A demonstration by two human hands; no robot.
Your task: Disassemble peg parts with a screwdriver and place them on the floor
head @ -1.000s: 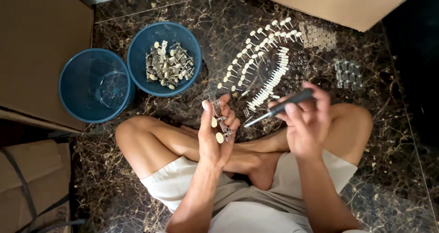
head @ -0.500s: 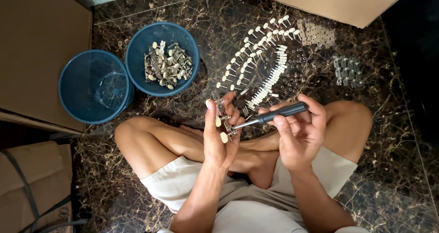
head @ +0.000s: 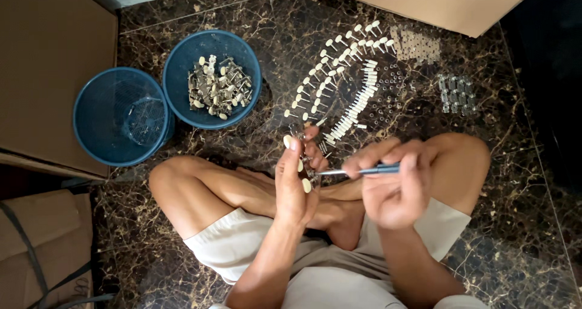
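Observation:
I sit cross-legged on a dark marble floor. My left hand (head: pixel 295 178) is raised and closed around a small metal part with cream-coloured tips (head: pixel 301 157). My right hand (head: pixel 397 184) grips a blue-handled screwdriver (head: pixel 364 171) held level, its thin shaft pointing left with the tip at the part in my left hand. Both hands hover above my crossed legs.
Two blue baskets stand at the left: one (head: pixel 121 116) nearly bare, the other (head: pixel 185 84) holding several metal and cream parts (head: pixel 217 87). Rows of cream-capped pieces (head: pixel 339 84) and small clear pieces (head: pixel 456 94) lie ahead on the floor. Cardboard sheets (head: pixel 48 72) border the area.
My right hand swung the screwdriver from tilted to level and brought its tip to the part in my left hand. Both hands dropped slightly toward my lap.

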